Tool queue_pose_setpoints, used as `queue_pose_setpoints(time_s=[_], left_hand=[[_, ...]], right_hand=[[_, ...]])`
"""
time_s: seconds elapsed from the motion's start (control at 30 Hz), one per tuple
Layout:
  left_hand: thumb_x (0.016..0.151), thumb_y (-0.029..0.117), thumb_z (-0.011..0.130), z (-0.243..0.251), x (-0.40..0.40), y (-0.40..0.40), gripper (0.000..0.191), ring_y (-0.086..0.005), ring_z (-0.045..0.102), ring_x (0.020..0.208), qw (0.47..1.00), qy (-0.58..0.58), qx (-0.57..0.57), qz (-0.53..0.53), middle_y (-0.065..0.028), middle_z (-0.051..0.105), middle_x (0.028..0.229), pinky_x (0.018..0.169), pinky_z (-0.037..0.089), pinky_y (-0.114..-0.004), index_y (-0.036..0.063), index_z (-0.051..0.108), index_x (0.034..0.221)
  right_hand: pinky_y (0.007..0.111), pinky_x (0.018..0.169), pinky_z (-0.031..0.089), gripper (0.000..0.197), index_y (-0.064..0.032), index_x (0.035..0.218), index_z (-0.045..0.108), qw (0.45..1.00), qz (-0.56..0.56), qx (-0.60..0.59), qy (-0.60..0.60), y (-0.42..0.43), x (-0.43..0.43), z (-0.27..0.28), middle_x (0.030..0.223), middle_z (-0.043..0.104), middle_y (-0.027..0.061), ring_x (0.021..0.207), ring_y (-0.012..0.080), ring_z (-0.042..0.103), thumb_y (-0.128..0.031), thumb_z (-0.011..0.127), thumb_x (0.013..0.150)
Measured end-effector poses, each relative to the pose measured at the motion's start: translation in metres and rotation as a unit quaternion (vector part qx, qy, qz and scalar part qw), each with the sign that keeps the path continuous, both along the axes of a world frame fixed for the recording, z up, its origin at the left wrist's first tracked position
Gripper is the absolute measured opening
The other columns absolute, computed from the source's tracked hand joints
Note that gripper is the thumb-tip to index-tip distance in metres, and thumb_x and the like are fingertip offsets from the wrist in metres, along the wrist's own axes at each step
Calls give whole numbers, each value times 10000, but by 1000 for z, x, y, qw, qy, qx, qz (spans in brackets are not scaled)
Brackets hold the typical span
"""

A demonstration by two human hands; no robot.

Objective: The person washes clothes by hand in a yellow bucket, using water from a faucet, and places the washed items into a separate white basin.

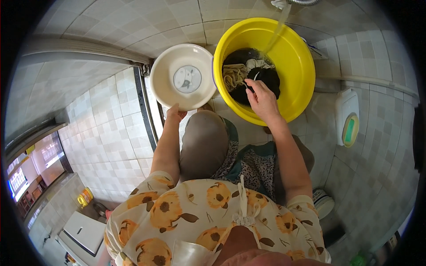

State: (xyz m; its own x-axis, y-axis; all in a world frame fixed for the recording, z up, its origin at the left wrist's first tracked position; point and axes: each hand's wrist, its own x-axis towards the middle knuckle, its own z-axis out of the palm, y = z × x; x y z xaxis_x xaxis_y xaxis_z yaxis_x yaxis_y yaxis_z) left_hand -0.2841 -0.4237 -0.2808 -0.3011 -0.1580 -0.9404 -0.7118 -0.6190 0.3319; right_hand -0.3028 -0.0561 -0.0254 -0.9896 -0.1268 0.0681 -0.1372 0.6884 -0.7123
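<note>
My left hand (176, 113) grips the near rim of a cream plastic basin (163, 89), which has a cartoon animal print on its bottom. Directly to its right stands a large yellow plastic tub (296, 79). Dark clothes (268, 81) and a beige garment (234, 75) lie wet in the tub's water. A stream of water (278, 31) runs down into it from above. My right hand (264, 103) is over the tub with thumb and forefinger close together beside the beige garment. Whether they pinch a pale strap there is unclear.
A metal flexible hose (304, 2) shows at the top edge. On the right wall a yellow-rimmed soap dish (350, 131) holds something green. A door frame (144, 106) runs along the left. White buckets (322, 203) stand at lower right, a yellow bottle (85, 197) at lower left.
</note>
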Motion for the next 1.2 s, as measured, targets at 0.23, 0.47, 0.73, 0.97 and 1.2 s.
queue_pose_setpoints(time_s=[0.23, 0.47, 0.73, 0.97, 1.2], left_hand=[[786, 74, 582, 78, -26, -6, 169, -211, 553, 573, 996, -37, -78, -15, -91, 566, 769, 446, 471, -320, 58, 536, 947], [797, 93, 549, 183, 3, -7, 158, -184, 494, 500, 986, 101, -127, -36, -93, 547, 722, 379, 394, -287, 27, 525, 939], [828, 152, 572, 334, 19, 23, 221, -156, 508, 498, 937, 282, -165, -125, -94, 575, 737, 396, 399, -247, -38, 553, 939], [846, 173, 559, 426, 58, 139, 274, -133, 549, 575, 879, 370, -88, -287, -77, 614, 797, 433, 394, -246, -31, 560, 1028], [913, 327, 579, 410, 107, 270, 421, -152, 600, 966, 784, 359, 106, -494, -49, 621, 1106, 779, 482, -307, 64, 505, 1233]], right_hand=[[317, 602, 479, 263, -49, 1132, 580, 999, -15, -10, 40, 2, 5, 10, 949, 616, 96, 625, 221, 574, -78, 595, 871], [337, 649, 503, 269, -53, 1132, 567, 992, -48, -118, 14, -7, 33, 44, 1012, 613, 133, 681, 245, 620, -83, 594, 866], [378, 811, 534, 645, -190, 1352, 455, 983, 115, -6, 143, -43, 87, 151, 1447, 354, 123, 1003, 325, 621, -154, 712, 761], [347, 736, 523, 364, -84, 981, 654, 975, -48, 56, 211, 22, 166, 183, 1044, 583, 64, 879, 247, 632, -59, 749, 631], [346, 579, 495, 221, -102, 809, 633, 914, -303, 139, 233, 94, 321, 156, 801, 558, 38, 692, 228, 594, -86, 723, 608]])
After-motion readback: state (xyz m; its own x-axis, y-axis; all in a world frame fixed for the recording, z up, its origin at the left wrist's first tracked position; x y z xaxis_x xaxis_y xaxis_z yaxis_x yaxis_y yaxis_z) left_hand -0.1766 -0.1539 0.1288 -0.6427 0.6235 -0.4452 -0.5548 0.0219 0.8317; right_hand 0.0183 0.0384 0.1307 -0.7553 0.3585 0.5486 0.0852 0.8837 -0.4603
